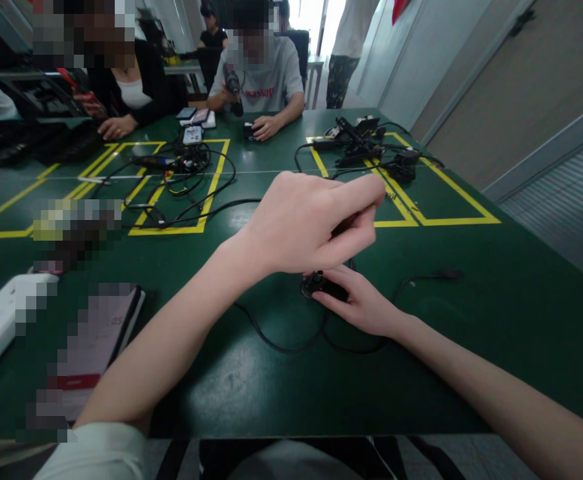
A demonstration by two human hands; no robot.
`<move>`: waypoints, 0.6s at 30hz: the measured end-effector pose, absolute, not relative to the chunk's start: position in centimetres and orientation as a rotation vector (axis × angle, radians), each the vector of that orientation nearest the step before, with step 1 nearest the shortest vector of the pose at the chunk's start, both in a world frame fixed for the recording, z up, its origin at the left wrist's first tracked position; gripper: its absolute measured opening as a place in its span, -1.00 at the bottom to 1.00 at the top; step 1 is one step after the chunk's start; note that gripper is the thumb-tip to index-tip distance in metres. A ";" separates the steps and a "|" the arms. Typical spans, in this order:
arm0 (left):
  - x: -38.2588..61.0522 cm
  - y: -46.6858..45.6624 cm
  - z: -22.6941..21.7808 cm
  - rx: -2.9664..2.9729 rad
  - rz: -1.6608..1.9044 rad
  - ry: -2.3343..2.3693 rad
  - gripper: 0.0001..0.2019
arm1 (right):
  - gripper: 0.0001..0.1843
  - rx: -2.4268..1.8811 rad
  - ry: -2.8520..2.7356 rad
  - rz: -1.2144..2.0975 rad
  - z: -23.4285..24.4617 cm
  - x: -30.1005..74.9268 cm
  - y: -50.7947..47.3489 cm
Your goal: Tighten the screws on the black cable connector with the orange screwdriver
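My left hand (306, 223) is raised over the middle of the table, with its fingers curled closed. A dark bit shows between the fingers, but what it belongs to is hidden. Below and slightly right of it, my right hand (364, 300) grips a small black device (330, 288) at the tabletop. A short dark stub stands up from the device's left end. Thin black cable (281, 349) loops on the table around the right hand, and one end (448, 274) lies off to the right.
On the green table (251, 400), a phone (96, 333) and a white power bank-like block (1, 320) lie left. Tangled cables (191, 160) and black parts (356, 143) lie farther back among yellow tape lines. Across the table, a person (271, 73) holds a power drill (232, 83).
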State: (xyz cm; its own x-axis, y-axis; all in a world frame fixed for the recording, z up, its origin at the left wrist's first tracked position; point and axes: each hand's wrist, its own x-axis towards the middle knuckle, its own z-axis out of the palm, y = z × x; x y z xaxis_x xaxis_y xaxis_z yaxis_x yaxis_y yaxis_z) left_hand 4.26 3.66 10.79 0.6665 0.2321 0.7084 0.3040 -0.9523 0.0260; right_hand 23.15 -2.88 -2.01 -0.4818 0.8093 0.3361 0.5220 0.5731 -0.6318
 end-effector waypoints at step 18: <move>4.3 4.0 10.6 -2.768 -1.148 -0.411 -0.77 | -0.75 -1.033 -2.235 0.580 -1.9 23.2 -2.9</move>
